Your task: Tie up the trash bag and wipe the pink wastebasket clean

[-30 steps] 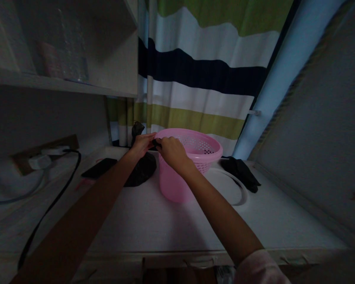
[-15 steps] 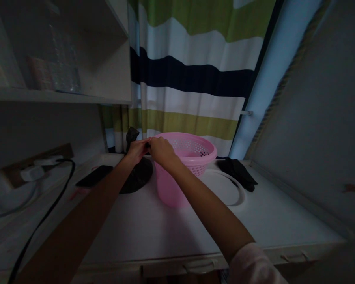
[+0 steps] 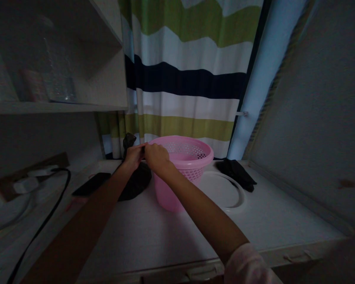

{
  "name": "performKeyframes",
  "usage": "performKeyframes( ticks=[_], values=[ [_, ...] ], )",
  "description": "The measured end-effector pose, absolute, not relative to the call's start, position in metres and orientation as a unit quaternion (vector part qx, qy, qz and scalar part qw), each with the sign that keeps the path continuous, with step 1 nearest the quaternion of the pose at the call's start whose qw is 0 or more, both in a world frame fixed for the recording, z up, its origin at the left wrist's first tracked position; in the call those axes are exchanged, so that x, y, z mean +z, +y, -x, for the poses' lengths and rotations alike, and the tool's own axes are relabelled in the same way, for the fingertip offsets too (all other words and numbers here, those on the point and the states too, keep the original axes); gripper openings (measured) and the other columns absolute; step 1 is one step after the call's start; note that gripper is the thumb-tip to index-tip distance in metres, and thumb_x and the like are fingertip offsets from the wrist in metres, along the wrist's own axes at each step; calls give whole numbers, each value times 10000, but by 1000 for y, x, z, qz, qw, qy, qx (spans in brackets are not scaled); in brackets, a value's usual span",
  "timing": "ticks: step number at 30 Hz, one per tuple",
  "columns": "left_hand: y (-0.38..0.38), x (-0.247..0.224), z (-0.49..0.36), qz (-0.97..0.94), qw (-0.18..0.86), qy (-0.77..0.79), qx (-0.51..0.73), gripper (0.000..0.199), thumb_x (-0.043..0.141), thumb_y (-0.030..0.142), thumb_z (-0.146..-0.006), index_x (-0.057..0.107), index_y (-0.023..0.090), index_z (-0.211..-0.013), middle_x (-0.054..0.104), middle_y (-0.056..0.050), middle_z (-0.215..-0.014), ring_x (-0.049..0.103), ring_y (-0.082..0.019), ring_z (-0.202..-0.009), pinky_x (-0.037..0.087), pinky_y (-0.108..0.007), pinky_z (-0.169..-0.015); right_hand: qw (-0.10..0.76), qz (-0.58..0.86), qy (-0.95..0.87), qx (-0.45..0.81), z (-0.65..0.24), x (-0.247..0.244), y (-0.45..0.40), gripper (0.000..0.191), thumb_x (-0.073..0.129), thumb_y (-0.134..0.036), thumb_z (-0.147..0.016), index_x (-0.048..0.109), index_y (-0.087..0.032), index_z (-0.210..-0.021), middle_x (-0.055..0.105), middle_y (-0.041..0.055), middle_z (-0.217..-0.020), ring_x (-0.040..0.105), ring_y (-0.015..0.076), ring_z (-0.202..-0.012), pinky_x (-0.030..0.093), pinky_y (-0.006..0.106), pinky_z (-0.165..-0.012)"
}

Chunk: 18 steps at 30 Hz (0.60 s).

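Observation:
A black plastic bag bulges on the desk to the left of a pink plastic bin with a pierced upper wall. My left hand is closed round the gathered neck of the bag, and a crumpled end of it sticks up behind that hand. My right hand is closed too, pressed against the left fingertips just in front of the bin's rim. The plastic pinched between the hands is mostly hidden by my fingers.
A white ring lies flat right of the bin, near a folded black bag. On the left are a dark phone, a black cable and plugs. A shelf overhangs there; a striped curtain hangs behind.
Both hands stay together at the bag's neck, with the fingers shifted slightly and the dark plastic between them less visible. The whole view has tilted a little.

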<state>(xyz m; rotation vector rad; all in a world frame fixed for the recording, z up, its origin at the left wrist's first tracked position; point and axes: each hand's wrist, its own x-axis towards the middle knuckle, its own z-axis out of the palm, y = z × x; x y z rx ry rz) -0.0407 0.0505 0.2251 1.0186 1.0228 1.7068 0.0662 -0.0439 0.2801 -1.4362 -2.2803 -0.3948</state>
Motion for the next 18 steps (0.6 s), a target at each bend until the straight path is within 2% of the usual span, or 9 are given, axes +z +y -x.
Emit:
performKeyframes(
  ticks=[5,9,14,18],
  values=[
    [57,226,41,-414,451,407,678,186,603,90,-585,649,100,-765,654,-44,-663,587,-115,-548,463,-213,-502,188,474,-842,-173,-107,271,-63,293,365,-284,-905,548,-211,-1122,664,106,-938,623,225,-875,459,329,-718],
    [52,233,44,-435,459,421,650,195,589,59,-576,651,94,-758,648,-46,-624,577,-105,-508,460,-209,-497,187,449,-858,-162,-133,272,-72,323,369,-365,-905,519,-270,-1174,669,81,-973,619,210,-887,436,300,-720],
    [49,240,45,-470,442,459,611,204,673,208,-571,661,115,-752,615,-14,-554,543,-106,-471,424,-212,-459,199,442,-854,-188,-124,270,-71,284,394,-308,-895,557,-222,-1111,680,93,-909,634,226,-832,452,313,-680],
    [48,244,41,-501,408,474,598,254,701,322,-555,653,121,-703,627,-17,-586,556,-125,-541,415,-221,-488,218,446,-844,-204,-98,266,-71,255,370,-199,-889,588,-150,-1012,682,111,-835,649,220,-766,474,318,-643]
  ],
)
